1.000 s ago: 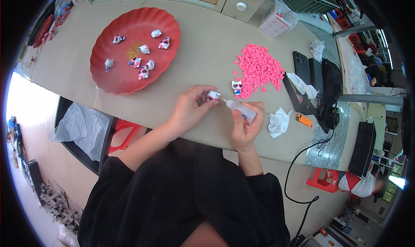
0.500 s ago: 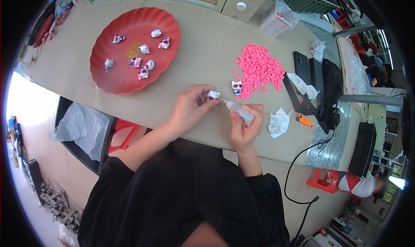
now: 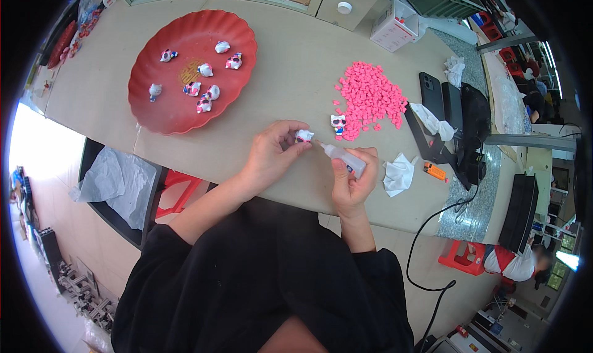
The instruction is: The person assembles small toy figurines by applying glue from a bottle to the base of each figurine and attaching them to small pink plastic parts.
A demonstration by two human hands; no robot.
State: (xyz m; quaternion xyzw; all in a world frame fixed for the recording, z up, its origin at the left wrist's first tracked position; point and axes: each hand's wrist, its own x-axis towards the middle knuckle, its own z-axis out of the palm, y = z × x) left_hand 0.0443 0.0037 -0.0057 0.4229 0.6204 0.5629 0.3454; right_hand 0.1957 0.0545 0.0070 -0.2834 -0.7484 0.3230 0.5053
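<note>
Between thumb and fingers, my left hand [image 3: 272,150] pinches a small white cat figurine [image 3: 303,136] with dark and pink details. My right hand [image 3: 354,183] is wrapped round a translucent squeeze bottle [image 3: 343,159]. Its thin nozzle points at the figurine, close by; I cannot tell whether they touch. Another cat figurine [image 3: 338,125] stands just beyond the bottle, at the edge of a heap of small pink pieces [image 3: 369,93]. On the left, a red scalloped tray [image 3: 148,109] holds several similar figurines.
Right of my right hand lie a crumpled tissue [image 3: 399,175] and an orange lighter [image 3: 435,171]. Farther right are a black phone [image 3: 430,91] and a dark open box with tissue. A white carton [image 3: 394,26] stands at the back. A black cable [image 3: 426,229] hangs off the table's right side.
My right hand and the bottle have shifted very slightly to the right, away from the figurine. My left hand has stayed nearly still.
</note>
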